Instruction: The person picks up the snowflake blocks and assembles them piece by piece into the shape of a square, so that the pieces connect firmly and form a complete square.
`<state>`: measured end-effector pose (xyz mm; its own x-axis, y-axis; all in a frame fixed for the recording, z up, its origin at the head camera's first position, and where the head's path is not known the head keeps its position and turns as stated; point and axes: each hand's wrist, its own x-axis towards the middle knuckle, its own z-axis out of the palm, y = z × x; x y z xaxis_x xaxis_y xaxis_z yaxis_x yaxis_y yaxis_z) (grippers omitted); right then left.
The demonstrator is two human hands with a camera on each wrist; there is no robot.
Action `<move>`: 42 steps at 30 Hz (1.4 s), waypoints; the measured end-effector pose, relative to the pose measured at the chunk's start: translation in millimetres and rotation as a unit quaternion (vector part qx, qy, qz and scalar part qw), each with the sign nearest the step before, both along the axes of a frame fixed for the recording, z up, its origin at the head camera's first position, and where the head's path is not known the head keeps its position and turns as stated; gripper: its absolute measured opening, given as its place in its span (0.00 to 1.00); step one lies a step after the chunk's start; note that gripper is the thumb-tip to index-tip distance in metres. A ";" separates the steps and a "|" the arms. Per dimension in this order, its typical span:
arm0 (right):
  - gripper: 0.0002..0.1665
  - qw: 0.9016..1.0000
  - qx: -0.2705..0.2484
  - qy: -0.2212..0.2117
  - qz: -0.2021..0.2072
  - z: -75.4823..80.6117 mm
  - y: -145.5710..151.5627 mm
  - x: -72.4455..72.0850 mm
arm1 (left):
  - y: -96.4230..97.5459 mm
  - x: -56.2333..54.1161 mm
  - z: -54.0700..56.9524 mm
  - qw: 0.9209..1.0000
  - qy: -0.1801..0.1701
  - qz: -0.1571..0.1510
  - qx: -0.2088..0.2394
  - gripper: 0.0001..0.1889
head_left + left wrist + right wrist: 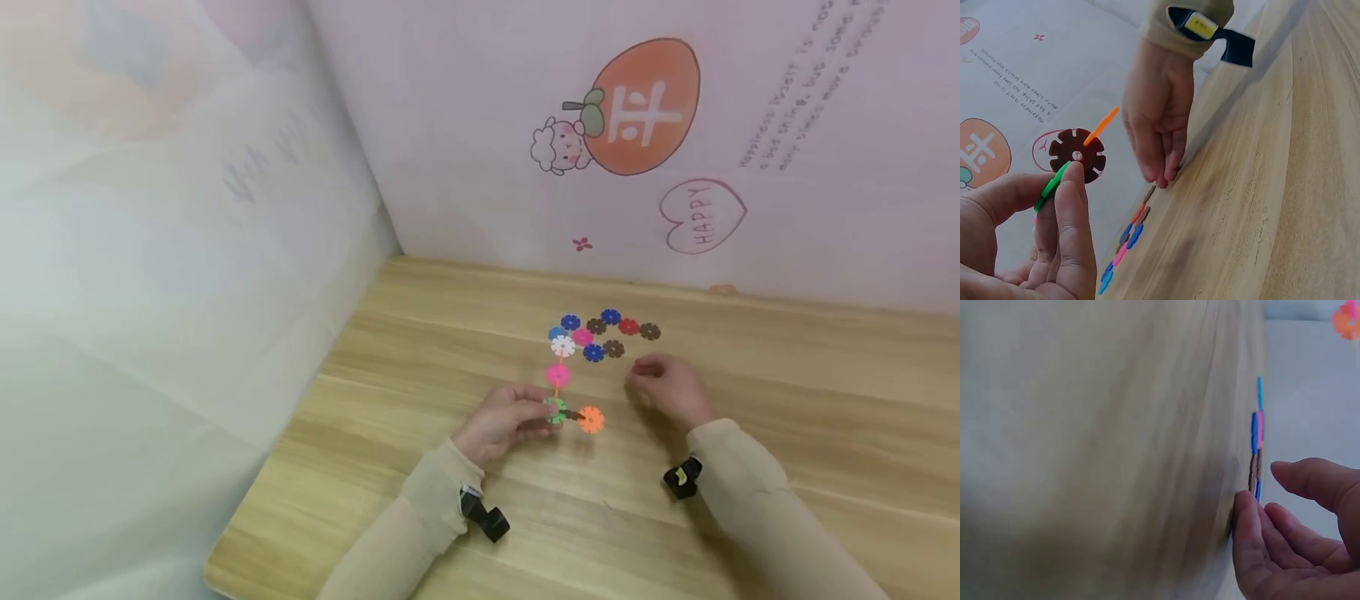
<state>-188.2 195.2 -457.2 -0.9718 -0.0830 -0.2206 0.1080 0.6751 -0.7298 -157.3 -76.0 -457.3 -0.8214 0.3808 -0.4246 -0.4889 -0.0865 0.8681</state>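
Note:
In the head view my left hand (504,418) pinches a green notched disc (555,410) between thumb and fingers. That disc is part of a joined chain. A brown disc (1077,156) and an orange disc (591,420) continue it to the right. Away from me it runs through orange discs seen edge-on and a pink disc (558,376) to a white disc (562,346). My right hand (671,390) is low over the table, right of the chain. Its thumb stands apart from the loosely bent fingers (1249,531), and nothing shows between them.
Several loose notched discs lie flat on the wooden table (787,400) beyond the hands, among them a red disc (629,327), a brown disc (650,332) and a blue disc (594,352). A printed wall covering (480,150) rises behind the table, and pale sheeting (225,275) hangs at left.

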 end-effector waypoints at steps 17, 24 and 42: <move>0.28 0.991 0.111 0.076 0.021 -5.5 -19.8 -46.3 | -5.8 -0.5 -5.1 1.000 0.001 0.003 0.001 0.09; 0.25 0.988 0.125 0.088 0.038 -4.7 -21.5 -52.1 | -5.7 -0.1 -2.4 1.000 0.000 0.003 0.004 0.11; 0.22 0.999 -0.032 0.037 0.012 2.6 4.4 20.1 | 2.0 -3.4 -2.9 1.000 0.002 -0.006 0.010 0.12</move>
<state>-168.0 199.7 -454.6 -0.9829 -0.1182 -0.1415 0.0362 0.6288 -0.7767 -160.7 -74.0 -460.2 -0.8188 0.3987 -0.4130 -0.4857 -0.0978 0.8686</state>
